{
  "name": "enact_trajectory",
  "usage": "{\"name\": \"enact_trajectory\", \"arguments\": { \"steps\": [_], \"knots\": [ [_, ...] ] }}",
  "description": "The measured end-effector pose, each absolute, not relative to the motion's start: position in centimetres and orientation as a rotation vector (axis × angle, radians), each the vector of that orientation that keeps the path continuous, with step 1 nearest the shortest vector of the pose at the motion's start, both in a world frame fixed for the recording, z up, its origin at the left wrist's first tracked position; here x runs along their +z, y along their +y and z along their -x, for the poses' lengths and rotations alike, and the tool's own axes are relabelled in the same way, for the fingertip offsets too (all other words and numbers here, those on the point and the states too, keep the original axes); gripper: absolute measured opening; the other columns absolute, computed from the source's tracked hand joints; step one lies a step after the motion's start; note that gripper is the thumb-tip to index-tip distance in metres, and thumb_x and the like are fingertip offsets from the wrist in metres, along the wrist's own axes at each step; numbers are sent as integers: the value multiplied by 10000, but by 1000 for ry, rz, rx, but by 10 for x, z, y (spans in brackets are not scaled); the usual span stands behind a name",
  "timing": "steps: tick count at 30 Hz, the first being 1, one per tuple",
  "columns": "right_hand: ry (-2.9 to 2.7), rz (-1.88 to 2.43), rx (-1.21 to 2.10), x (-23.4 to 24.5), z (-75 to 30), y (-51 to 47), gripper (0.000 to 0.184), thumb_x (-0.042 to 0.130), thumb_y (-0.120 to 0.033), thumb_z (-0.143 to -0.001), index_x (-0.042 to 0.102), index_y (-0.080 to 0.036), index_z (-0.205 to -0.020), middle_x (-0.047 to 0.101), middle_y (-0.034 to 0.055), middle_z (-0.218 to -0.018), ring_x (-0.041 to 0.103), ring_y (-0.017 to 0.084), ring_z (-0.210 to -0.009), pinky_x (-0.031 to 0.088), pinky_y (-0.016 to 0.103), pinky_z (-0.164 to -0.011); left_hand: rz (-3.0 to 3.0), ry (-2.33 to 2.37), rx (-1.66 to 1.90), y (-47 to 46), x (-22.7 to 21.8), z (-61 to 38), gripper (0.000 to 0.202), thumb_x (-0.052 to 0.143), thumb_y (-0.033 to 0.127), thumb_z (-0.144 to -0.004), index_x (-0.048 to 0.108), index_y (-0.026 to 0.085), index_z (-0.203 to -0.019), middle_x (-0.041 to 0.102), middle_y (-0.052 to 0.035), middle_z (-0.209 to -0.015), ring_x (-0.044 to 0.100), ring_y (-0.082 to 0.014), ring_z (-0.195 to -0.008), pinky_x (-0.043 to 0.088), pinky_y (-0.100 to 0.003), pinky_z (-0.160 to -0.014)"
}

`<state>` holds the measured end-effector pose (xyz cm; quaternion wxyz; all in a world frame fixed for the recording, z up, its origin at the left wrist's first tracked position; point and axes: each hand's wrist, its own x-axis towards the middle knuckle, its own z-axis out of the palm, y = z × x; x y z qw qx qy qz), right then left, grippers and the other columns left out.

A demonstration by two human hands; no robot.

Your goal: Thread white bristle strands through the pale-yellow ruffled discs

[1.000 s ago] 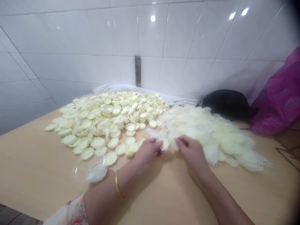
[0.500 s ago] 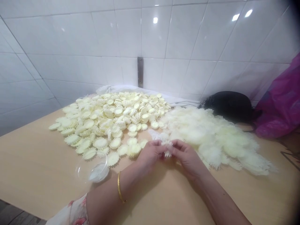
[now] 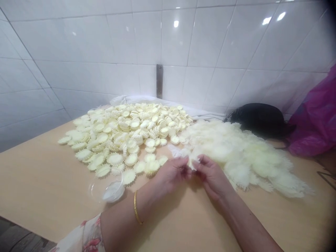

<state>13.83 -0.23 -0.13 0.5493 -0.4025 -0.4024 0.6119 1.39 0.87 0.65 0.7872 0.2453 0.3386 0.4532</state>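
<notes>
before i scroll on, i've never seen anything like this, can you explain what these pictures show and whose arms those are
There is no machine here: these are a person's own bare arms. All the pictures come from one camera worn on that person's head, looking forward and down. The left hand, with a gold bangle on its wrist, and the right hand meet over a table. Their fingertips pinch a small pale piece, partly hidden by the fingers. Beyond lie a heap of toothed, pale yellow discs on the left and a heap of thin, frilly pieces on the right. A clear dish with something whitish inside sits near the left forearm.
</notes>
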Motion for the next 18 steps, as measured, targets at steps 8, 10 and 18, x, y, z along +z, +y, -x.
{"name": "enact_trajectory", "arguments": {
  "steps": [8,10,18],
  "knots": [
    [-1273,1274,766,2,-136,-5,230,568,-371,-756,504,-186,-635,460,-40,-574,408,113,-559,333,245,-536,-684,806,1024,7,7,-14,184,681,97,-625,500,133,-629,497,12,-516,501,-87,-496,392,-219,-524],
    [-1263,1304,708,4,-137,-6,217,546,-372,-772,502,-192,-659,460,-36,-588,404,119,-566,329,247,-532,-724,812,1051,6,6,-14,211,711,182,-625,513,134,-679,518,9,-566,501,-79,-505,387,-217,-526],
    [-1055,1183,927,5,-132,-5,208,643,-366,-688,522,-199,-717,496,-18,-670,451,136,-654,382,258,-616,-731,892,1034,2,6,-17,279,728,278,-599,488,145,-647,515,6,-552,485,-86,-504,357,-221,-510]
  ]
}}
